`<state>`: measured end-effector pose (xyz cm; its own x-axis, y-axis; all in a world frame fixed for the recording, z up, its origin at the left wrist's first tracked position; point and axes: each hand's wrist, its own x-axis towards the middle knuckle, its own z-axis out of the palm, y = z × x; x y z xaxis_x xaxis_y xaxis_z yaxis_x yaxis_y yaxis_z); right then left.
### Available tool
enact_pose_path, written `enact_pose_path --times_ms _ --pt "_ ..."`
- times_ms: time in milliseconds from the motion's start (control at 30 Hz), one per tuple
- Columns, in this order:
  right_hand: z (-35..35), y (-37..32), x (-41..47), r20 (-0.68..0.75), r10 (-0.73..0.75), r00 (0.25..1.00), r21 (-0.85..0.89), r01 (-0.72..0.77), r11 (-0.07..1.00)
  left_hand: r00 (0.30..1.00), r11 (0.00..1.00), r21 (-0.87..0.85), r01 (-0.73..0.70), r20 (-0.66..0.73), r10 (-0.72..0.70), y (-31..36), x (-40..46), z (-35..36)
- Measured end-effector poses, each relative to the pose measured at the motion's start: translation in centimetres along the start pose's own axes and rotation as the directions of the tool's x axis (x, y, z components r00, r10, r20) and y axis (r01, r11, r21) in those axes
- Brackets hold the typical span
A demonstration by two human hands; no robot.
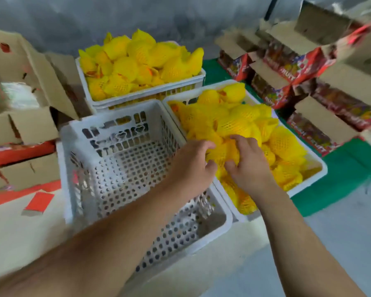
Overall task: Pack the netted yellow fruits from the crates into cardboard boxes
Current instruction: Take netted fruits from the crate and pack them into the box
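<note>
Both hands [193,161] [247,163] grasp netted fruit [222,156]; grip partly hidden.

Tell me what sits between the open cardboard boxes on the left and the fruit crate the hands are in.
In the head view, an empty white crate lies between the cardboard boxes and the fruit crate.

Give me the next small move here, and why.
Probably lift the netted fruit clear of the right crate. Left hand and right hand already close on it from either side; open cardboard boxes wait left.
</note>
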<state>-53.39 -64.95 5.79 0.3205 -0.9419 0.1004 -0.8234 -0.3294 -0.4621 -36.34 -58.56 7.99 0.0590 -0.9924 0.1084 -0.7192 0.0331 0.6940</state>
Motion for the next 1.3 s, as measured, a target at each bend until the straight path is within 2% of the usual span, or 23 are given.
enact_pose_path --times_ms 67,100,133,233,300,400,500,567,633,700,800,867,967,1033,1100,1200,1267,1300 --pt "1.1 1.8 0.0 0.193 0.025 0.981 -0.286 0.031 0.958 0.995 0.951 0.302 -0.063 0.087 0.039 -0.3 2.1 1.4" --pt "1.8 2.3 -0.4 0.208 0.013 0.978 -0.348 0.061 0.935 0.989 0.901 0.423 -0.096 0.144 0.038 -0.6 2.9 1.7" --pt "2.4 2.6 -0.8 0.181 -0.015 0.983 -0.373 0.083 0.924 0.984 0.852 0.510 -0.119 0.176 0.032 -0.9 3.7 1.9" --pt "3.5 2.7 -0.9 0.073 -0.076 0.994 -0.350 0.097 0.932 0.990 0.720 0.680 -0.140 0.101 0.097 -1.4 5.1 1.6" --pt "3.8 2.8 -0.5 0.116 -0.091 0.989 -0.313 0.123 0.942 0.989 0.683 0.715 -0.149 0.109 0.101 -1.0 6.1 1.4" --pt "3.8 2.7 -0.1 0.192 -0.068 0.979 -0.281 0.121 0.952 0.980 0.729 0.666 -0.157 0.199 0.029 -0.5 7.5 1.1" --pt "3.7 2.4 -0.3 0.163 -0.054 0.985 -0.324 0.105 0.940 0.980 0.745 0.648 -0.158 0.197 0.036 -0.7 7.9 1.1" --pt "3.9 2.3 -0.9 0.068 -0.144 0.987 -0.372 0.159 0.915 0.987 0.731 0.671 -0.124 0.156 0.024 -0.9 7.8 1.2" --pt "4.0 2.4 -1.2 -0.036 -0.324 0.945 -0.429 0.278 0.859 0.991 0.699 0.711 -0.073 0.128 -0.027 -1.1 7.9 1.1" --pt "3.7 2.4 -0.9 -0.031 -0.454 0.890 -0.472 0.388 0.792 0.989 0.679 0.731 -0.076 0.139 -0.040 -1.1 7.9 1.0" --pt "3.0 2.1 -0.1 0.070 -0.463 0.883 -0.469 0.439 0.767 0.984 0.787 0.611 -0.083 0.177 -0.033 -0.9 7.6 1.0" --pt "2.8 1.7 0.0 0.088 -0.439 0.894 -0.481 0.424 0.768 0.988 0.818 0.568 -0.090 0.153 0.002 -0.9 6.8 1.4" --pt "3.0 1.0 -0.8 0.022 -0.391 0.920 -0.432 0.362 0.826 0.994 0.827 0.553 -0.105 0.054 0.091 -1.3 5.2 2.1" --pt "3.3 1.0 -1.5 -0.022 -0.341 0.940 -0.332 0.314 0.889 0.994 0.885 0.456 -0.094 -0.009 0.110 -1.7 4.6 2.4" --pt "3.3 1.2 -1.9 -0.014 -0.294 0.956 -0.268 0.280 0.922 0.997 0.939 0.341 -0.048 -0.039 0.065 -1.6 4.4 2.4" --pt "2.7 1.6 -2.1 -0.053 -0.251 0.966 -0.289 0.226 0.930 0.996 0.982 0.186 0.037 -0.087 -0.021 -0.7 4.3 3.0" --pt "2.0 1.7 -2.4 -0.122 -0.217 0.969 -0.275 0.176 0.945 0.981 0.992 -0.065 0.109 -0.151 -0.118 0.0 4.1 3.1" --pt "1.5 1.9 -2.6 -0.163 -0.187 0.969 -0.232 0.146 0.962 0.969 0.963 -0.223 0.153 -0.157 -0.190 0.3 3.9 3.0"
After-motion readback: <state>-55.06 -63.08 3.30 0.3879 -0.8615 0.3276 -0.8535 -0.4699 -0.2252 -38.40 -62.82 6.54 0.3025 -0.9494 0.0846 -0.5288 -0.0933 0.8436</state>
